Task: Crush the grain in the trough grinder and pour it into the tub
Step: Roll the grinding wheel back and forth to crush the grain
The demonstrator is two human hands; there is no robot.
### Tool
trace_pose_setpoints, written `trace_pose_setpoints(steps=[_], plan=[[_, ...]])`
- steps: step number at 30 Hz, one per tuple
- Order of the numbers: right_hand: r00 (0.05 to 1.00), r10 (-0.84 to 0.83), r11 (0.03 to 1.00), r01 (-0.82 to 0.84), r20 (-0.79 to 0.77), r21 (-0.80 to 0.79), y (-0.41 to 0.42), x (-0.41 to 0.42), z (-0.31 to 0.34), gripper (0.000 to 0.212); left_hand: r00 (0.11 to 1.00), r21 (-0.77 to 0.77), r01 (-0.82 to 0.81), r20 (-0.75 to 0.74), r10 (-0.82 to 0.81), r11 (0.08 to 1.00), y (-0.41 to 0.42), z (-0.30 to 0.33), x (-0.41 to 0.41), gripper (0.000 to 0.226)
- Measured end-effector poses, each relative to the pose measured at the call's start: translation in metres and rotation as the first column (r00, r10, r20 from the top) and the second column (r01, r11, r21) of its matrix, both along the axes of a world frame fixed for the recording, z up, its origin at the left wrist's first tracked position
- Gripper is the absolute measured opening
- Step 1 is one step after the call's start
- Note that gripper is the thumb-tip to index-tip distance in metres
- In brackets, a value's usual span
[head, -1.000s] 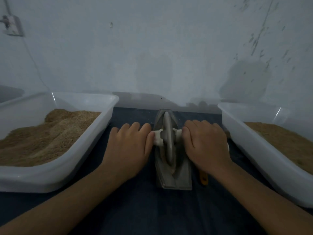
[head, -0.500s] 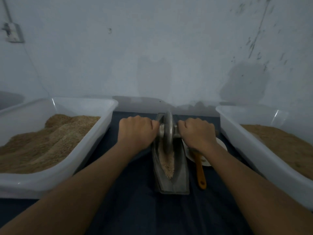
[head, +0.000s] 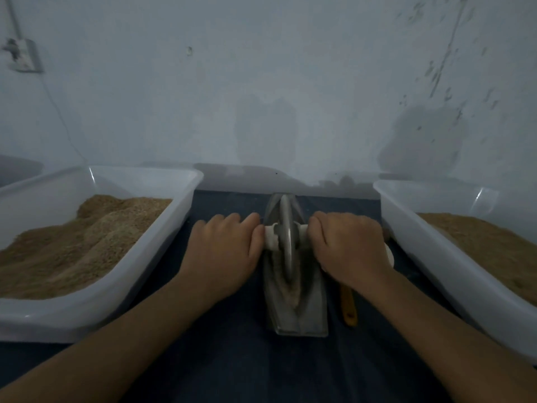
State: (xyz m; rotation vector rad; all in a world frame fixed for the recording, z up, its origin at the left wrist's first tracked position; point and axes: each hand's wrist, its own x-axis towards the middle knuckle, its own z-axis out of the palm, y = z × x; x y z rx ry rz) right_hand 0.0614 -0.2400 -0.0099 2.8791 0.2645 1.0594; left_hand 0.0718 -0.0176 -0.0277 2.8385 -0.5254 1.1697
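Observation:
A grey metal trough grinder point(head: 308, 315) lies lengthwise on the dark blue cloth in front of me. Its metal wheel point(head: 286, 237) stands upright in the trough's middle, on a white axle handle point(head: 271, 238). My left hand point(head: 220, 254) grips the axle's left end, my right hand point(head: 348, 248) the right end. Brownish crushed grain point(head: 290, 292) lies in the groove near the wheel's front. A white tub point(head: 186, 193) at left is heaped with tan grain. A second white tub point(head: 412, 228) at right holds flatter grain.
A yellow-handled spoon point(head: 348, 306) lies right of the trough, its head under my right wrist beside a small white dish point(head: 389, 254). The pale wall stands close behind the trough. A wall socket point(head: 23, 56) with a cable is at upper left.
Both hands have pulled the wheel back toward me from the trough's far end to its middle. A second ago the wheel was near this same spot.

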Motion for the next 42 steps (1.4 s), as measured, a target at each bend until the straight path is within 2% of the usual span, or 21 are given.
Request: trace_pose_setpoints(steps=[2, 4, 5, 8, 11, 15, 18, 22, 26, 29, 32, 35, 38, 40, 42], plan=[[0.991, -0.075, 0.997, 0.073, -0.106, -0.021, 0.000, 0.028, 0.006, 0.045, 0.999, 0.055, -0.050, 0.007, 0.049, 0.997, -0.006, 0.005, 0.027, 0.029], [0.976, -0.079, 0.996, 0.086, -0.201, 0.029, -0.001, 0.049, 0.016, 0.046, 0.995, 0.168, -0.095, -0.004, 0.097, 0.981, -0.010, 0.008, 0.048, 0.023], [0.971, -0.073, 0.996, 0.084, -0.226, 0.039, 0.000, 0.056, 0.020, 0.047, 0.994, 0.208, -0.100, -0.029, 0.109, 0.973, -0.011, 0.009, 0.057, 0.021], [0.971, -0.070, 0.996, 0.057, -0.230, -0.063, 0.002, 0.066, 0.026, 0.049, 0.991, 0.254, -0.097, -0.065, 0.117, 0.962, -0.010, 0.008, 0.068, 0.017], [0.974, -0.083, 0.995, 0.070, -0.211, -0.066, 0.003, 0.055, 0.023, 0.044, 0.988, 0.217, -0.113, -0.077, 0.132, 0.970, -0.011, 0.008, 0.056, 0.019], [0.998, 0.009, 0.998, -0.013, -0.068, -0.053, 0.000, 0.018, 0.006, 0.034, 0.996, 0.029, -0.069, -0.059, 0.071, 0.997, -0.008, 0.010, 0.016, 0.038], [0.997, 0.055, 0.997, -0.058, 0.057, 0.049, -0.001, -0.019, -0.001, 0.035, 1.000, -0.009, 0.009, 0.010, -0.009, 1.000, 0.003, -0.001, -0.016, 0.029], [0.982, 0.106, 0.994, -0.108, 0.154, 0.002, -0.003, -0.043, -0.006, 0.027, 0.997, -0.017, 0.053, 0.051, -0.052, 0.998, 0.012, -0.012, -0.030, 0.020], [0.997, 0.049, 0.998, -0.051, 0.058, 0.039, -0.001, -0.021, -0.002, 0.037, 0.998, -0.013, 0.038, 0.047, -0.038, 0.999, 0.003, -0.005, -0.007, 0.028], [0.994, -0.066, 0.997, 0.063, -0.085, -0.034, -0.004, 0.020, 0.001, 0.045, 0.998, 0.049, -0.057, -0.012, 0.058, 0.997, -0.008, 0.007, 0.024, 0.036], [0.972, -0.078, 0.994, 0.094, -0.223, 0.063, -0.008, 0.060, 0.009, 0.045, 0.993, 0.190, -0.091, -0.058, 0.104, 0.978, -0.018, 0.017, 0.054, 0.030], [0.953, -0.067, 0.976, 0.124, -0.295, 0.178, -0.010, 0.074, 0.011, 0.048, 0.992, 0.183, -0.033, -0.113, 0.054, 0.983, -0.022, 0.029, 0.068, 0.051], [0.968, -0.079, 0.986, 0.111, -0.238, 0.124, -0.011, 0.061, 0.004, 0.045, 0.992, 0.152, -0.048, -0.108, 0.065, 0.987, -0.023, 0.025, 0.060, 0.053], [0.987, -0.063, 0.995, 0.075, -0.151, 0.072, -0.008, 0.043, 0.001, 0.045, 0.994, 0.078, -0.070, -0.078, 0.076, 0.994, -0.017, 0.014, 0.045, 0.046], [0.999, -0.015, 0.999, 0.017, -0.051, 0.038, -0.003, 0.019, 0.003, 0.047, 0.997, -0.015, -0.026, -0.068, 0.025, 1.000, -0.006, 0.004, 0.027, 0.039]])
